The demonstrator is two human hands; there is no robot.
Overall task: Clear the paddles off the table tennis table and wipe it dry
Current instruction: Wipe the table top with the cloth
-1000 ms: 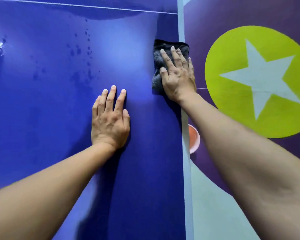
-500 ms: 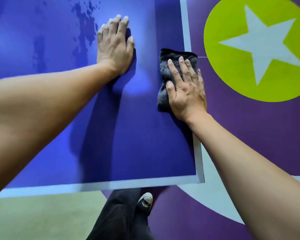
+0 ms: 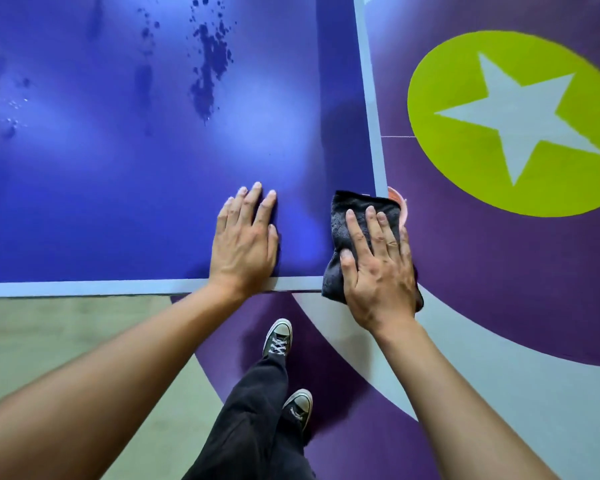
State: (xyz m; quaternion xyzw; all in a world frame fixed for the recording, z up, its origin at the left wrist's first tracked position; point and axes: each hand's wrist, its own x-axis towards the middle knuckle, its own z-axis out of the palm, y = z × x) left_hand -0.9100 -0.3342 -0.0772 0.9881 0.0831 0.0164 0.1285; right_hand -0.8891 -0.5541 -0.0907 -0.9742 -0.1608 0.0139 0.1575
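The blue table tennis table (image 3: 118, 202) fills the upper left, with its white-edged near right corner under my hands. My right hand (image 3: 378, 268) lies flat with straight fingers on a folded dark grey cloth (image 3: 343, 216), pressing it onto that corner; the cloth overhangs the near edge. My left hand (image 3: 246, 240) rests flat on the blue top just left of the cloth. Dark water spots (image 3: 208, 71) and small droplets (image 3: 7, 105) sit further up the table. No paddle is in view.
An orange round object (image 3: 397, 199) with a pale rim peeks out past the table's right edge, behind the cloth. The floor is purple with a green circle and white star (image 3: 513, 123). My black-trousered legs and sneakers (image 3: 278, 337) stand below the near edge.
My right hand has drawn the cloth along the right edge toward me to the table's near corner. My left hand has come back to the near edge too.
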